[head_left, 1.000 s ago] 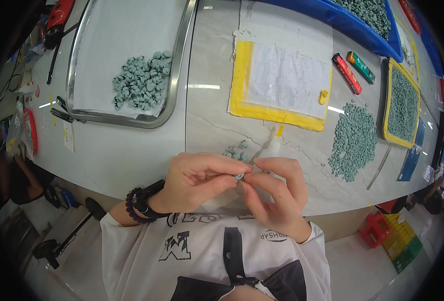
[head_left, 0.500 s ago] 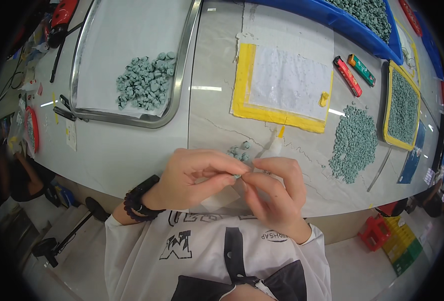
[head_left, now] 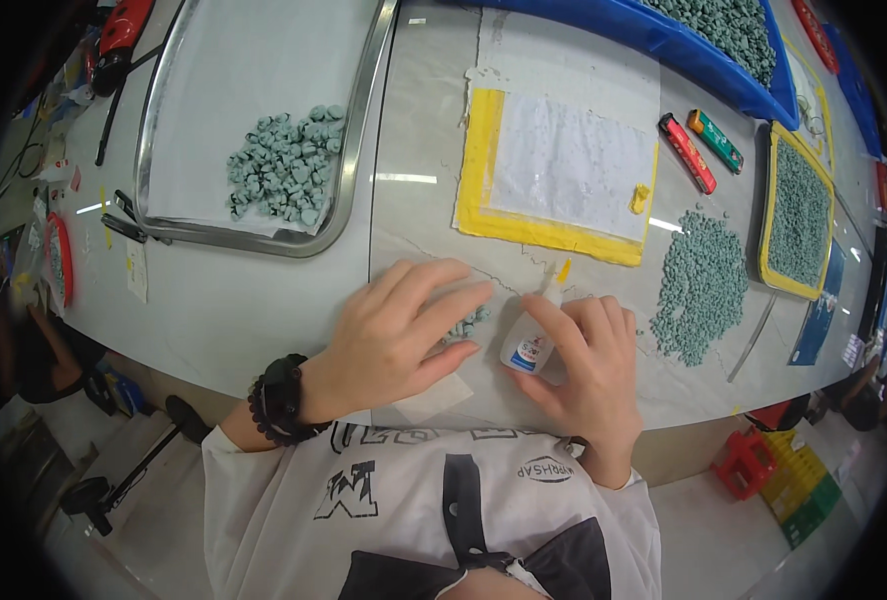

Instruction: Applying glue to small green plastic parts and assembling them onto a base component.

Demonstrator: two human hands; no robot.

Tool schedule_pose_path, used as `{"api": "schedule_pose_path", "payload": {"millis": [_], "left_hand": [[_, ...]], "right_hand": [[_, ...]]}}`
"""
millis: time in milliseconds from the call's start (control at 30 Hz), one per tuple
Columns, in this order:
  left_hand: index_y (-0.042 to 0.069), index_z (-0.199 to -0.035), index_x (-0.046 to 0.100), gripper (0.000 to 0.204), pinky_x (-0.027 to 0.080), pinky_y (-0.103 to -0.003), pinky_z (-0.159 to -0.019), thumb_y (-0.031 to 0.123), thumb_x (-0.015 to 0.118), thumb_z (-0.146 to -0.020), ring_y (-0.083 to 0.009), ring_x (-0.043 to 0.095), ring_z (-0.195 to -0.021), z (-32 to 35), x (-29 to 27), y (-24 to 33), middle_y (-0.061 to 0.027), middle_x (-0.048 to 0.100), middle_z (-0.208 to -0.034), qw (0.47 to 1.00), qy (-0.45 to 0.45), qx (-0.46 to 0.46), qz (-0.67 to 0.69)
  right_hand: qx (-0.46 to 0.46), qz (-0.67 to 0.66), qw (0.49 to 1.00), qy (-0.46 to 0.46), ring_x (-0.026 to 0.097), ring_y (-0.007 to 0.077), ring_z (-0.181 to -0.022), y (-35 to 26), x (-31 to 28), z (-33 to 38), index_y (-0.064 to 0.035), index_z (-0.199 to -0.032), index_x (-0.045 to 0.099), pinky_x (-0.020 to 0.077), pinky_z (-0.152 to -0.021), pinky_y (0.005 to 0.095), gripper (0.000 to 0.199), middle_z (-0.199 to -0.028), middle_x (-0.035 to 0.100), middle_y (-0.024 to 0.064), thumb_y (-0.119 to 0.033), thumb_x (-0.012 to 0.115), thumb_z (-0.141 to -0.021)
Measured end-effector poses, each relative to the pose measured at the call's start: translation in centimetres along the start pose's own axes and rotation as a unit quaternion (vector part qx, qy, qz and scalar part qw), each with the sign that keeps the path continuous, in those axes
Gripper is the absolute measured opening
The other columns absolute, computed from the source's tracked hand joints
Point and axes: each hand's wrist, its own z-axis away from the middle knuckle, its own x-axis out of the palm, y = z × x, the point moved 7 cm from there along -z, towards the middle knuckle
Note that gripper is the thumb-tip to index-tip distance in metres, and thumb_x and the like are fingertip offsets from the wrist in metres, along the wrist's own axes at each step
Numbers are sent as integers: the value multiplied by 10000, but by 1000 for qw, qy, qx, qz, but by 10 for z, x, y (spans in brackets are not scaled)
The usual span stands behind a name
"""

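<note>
My left hand (head_left: pixel 388 325) hovers with its fingers apart, thumb and fingertips around a small heap of grey-green pieces (head_left: pixel 475 320). I see nothing held in it, though its fingers partly hide the heap. Right beside the heap is a small white glue bottle (head_left: pixel 525 347) with a yellow-tipped nozzle, tilted toward the upper right. My right hand (head_left: pixel 593 365) curls about this bottle, index finger across its upper part and thumb at its base. A pale square of paper (head_left: pixel 435 398) lies below the left hand.
A steel tray (head_left: pixel 348 170) with clustered pieces stands at left. Ahead lies a yellow-edged white board (head_left: pixel 471 170). Rightward are two box cutters, red (head_left: pixel 687 155) and green (head_left: pixel 715 142), loose green granules (head_left: pixel 701 285), a yellow-rimmed tray (head_left: pixel 766 235) and a blue bin (head_left: pixel 613 42).
My hands were pinched together over a tiny piece and have parted. The left has opened near the small heap; the right has moved onto the glue bottle.
</note>
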Motion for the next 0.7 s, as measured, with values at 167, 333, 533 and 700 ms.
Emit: {"api": "schedule_pose_path", "payload": {"millis": [167,333,533,700], "left_hand": [[29,-1032,627,433,456,-345,-715,24,729,-611,-263,548,-868,-3,8,13,-103,566,-1093,997,12,46,-57],[24,-958,646,366,445,-365,-745,-5,707,-599,-273,541,-882,7,15,1,-102,582,-1089,995,9,70,-76],[17,-893,658,304,455,-369,-772,-17,704,-595,-271,544,-928,7,3,1,-96,606,-1055,994,20,68,-83],[-3,-905,633,236,488,-352,-797,-74,662,-681,-266,590,-960,6,-17,3,-149,608,-1059,989,32,30,139]], "right_hand": [[-8,-97,990,103,454,227,-727,6,-8,6,-89,-1110,587,350,-659,351,609,-800,454,63,-169,759,-532],[-3,-126,981,145,453,231,-708,14,-8,12,-86,-1083,591,363,-637,345,591,-797,458,74,-150,753,-518],[-42,-161,971,173,461,234,-690,8,-7,12,-75,-1082,584,372,-583,342,616,-790,457,75,-179,784,-509],[-110,-304,934,154,481,203,-685,1,-13,22,-75,-1139,450,406,-583,316,753,-837,500,84,-369,853,-575]]}}
